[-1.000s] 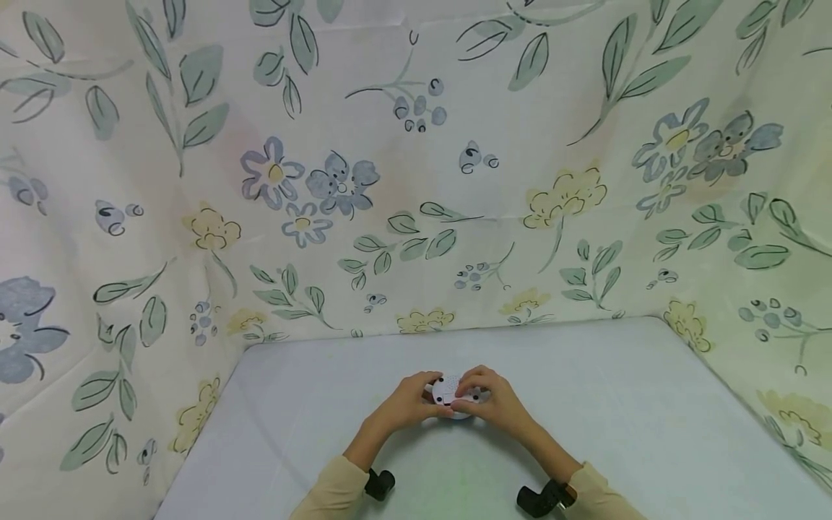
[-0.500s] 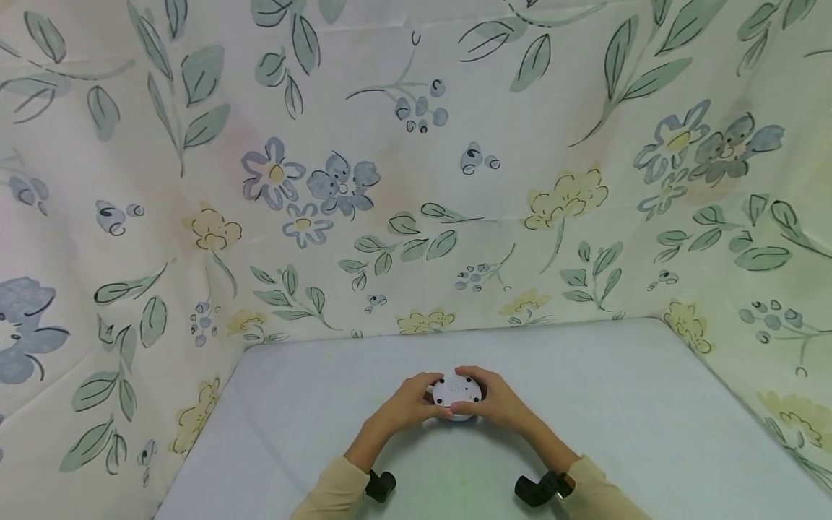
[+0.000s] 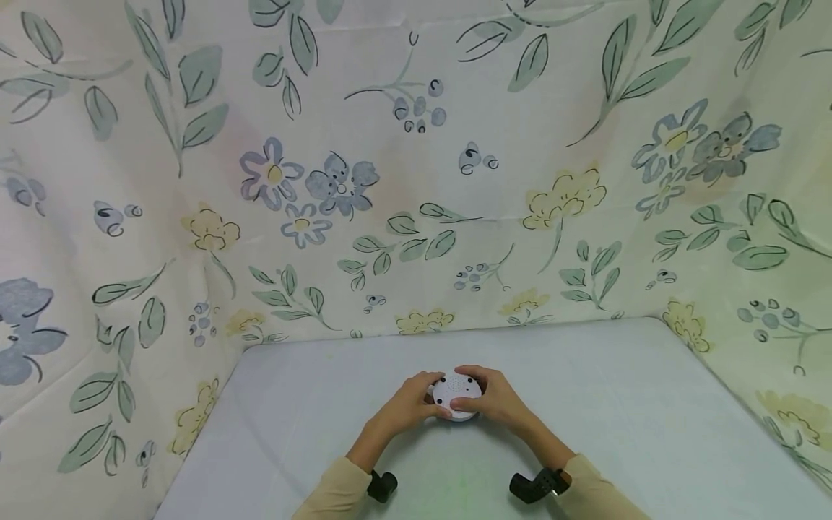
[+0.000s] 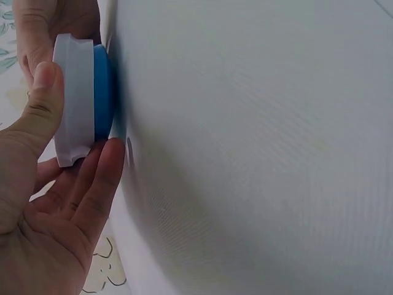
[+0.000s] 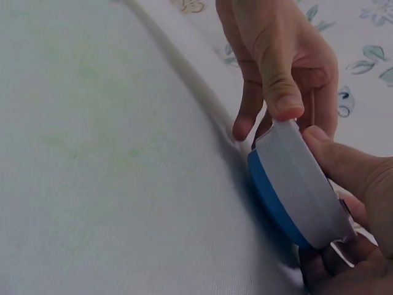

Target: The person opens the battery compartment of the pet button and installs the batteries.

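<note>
A round plastic device [image 3: 457, 393], white with a blue underside, is between both hands, close over the table. Its upward white face has a patch of small holes and several black dots. My left hand [image 3: 412, 401] holds its left edge, thumb on the near side and fingers around the rim; the left wrist view shows the left thumb [image 4: 46, 101] against the white body. My right hand [image 3: 497, 399] grips the right side, its thumb [image 5: 338, 157] lying on the white face and its fingers round the rim. The blue part [image 5: 273, 200] faces the tabletop.
A white-covered table [image 3: 312, 404] lies under the hands. Behind it and along both sides hangs a floral cloth [image 3: 416, 166]. Black wrist cameras [image 3: 533, 487] are strapped near both sleeves.
My right fingers, curled over the device's face a second ago, have spread to its right rim, uncovering more of the white face. My right thumb now lies further onto it. The left hand stays put.
</note>
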A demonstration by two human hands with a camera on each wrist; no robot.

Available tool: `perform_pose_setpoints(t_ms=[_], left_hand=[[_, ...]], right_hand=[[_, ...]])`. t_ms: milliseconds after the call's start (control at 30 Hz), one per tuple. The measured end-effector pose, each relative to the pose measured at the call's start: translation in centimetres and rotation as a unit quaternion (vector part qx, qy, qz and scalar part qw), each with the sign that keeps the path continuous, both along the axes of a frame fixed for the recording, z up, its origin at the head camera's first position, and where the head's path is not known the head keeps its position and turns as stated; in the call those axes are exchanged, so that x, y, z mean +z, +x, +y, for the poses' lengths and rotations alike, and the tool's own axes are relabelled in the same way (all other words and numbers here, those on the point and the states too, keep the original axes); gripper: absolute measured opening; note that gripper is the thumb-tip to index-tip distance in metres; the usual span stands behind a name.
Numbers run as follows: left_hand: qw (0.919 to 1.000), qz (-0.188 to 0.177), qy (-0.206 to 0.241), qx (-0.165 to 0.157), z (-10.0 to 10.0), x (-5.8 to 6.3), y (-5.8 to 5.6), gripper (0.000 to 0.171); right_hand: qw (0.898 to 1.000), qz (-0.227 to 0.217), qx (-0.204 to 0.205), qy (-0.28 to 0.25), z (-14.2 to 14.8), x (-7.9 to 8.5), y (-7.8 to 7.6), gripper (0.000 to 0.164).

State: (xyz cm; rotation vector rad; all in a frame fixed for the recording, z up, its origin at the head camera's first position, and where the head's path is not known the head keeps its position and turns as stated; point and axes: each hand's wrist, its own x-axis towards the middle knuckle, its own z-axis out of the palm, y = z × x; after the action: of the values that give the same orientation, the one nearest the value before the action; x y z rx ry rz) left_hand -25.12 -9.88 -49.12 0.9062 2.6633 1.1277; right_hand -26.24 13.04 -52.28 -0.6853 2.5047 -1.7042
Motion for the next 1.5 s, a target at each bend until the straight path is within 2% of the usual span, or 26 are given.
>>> perform_pose_setpoints(t_ms=[167, 433, 633, 833, 1033, 1233, 1500], left_hand=[[1.0000, -0.008, 0.003, -0.001, 0.1, 0.1, -0.1, 0.072], [0.9996, -0.028, 0.005, 0.006, -0.1, 0.2, 0.0, 0.071], [0.9996, -0.023, 0.015, 0.009, -0.2, -0.1, 0.0, 0.072], [0.9967, -0.038, 0.068, 0.023, -0.4, -0.4, 0.0, 0.082], [0.9885, -0.076, 0.130, 0.014, -0.6, -0.9, 0.2, 0.078], [0.9794, -0.078, 0.186, -0.001, -0.7, -1.0, 0.5, 0.075], [0.9732, -0.068, 0.219, 0.013, -0.6, -0.7, 0.9, 0.075]], right_hand=[[1.000, -0.008, 0.001, -0.003, 0.1, 0.0, -0.2, 0.064], [0.996, -0.018, 0.079, 0.035, 1.3, 0.4, -0.5, 0.086], [0.994, 0.006, 0.098, 0.053, 1.9, 0.7, -0.7, 0.091], [0.994, 0.006, 0.105, 0.028, 2.0, 1.1, -0.6, 0.092], [0.991, 0.002, 0.131, -0.014, 1.7, 1.6, -0.4, 0.093], [0.993, 0.037, 0.113, 0.012, 1.5, 2.1, 0.1, 0.088], [0.994, 0.041, 0.101, 0.019, 1.3, 2.1, 0.5, 0.088]])
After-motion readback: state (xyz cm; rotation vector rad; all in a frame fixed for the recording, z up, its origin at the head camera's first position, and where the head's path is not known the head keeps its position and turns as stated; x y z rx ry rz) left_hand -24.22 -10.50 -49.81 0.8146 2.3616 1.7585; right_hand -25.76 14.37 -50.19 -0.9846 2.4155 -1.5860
